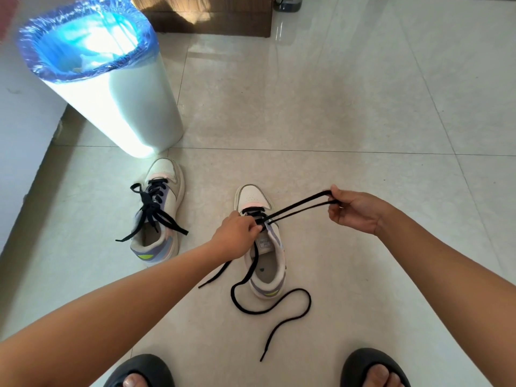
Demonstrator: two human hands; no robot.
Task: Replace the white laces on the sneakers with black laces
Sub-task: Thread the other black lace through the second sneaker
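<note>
Two white sneakers stand on the tiled floor. The left sneaker [160,210] is fully laced with a tied black lace. The right sneaker [264,247] has a black lace [296,208] threaded through only its front eyelets. My left hand [237,233] holds this shoe at the eyelets, fingers curled at the lace. My right hand [354,209] pinches a doubled loop of the lace and holds it taut, up and to the right. The lace's loose ends trail across the floor beside the heel, toward me.
A white bin [117,93] with a blue plastic liner stands at the back left, near a wall. A brown wooden cabinet [212,15] is at the back. My feet in black slippers [145,370] are at the bottom edge.
</note>
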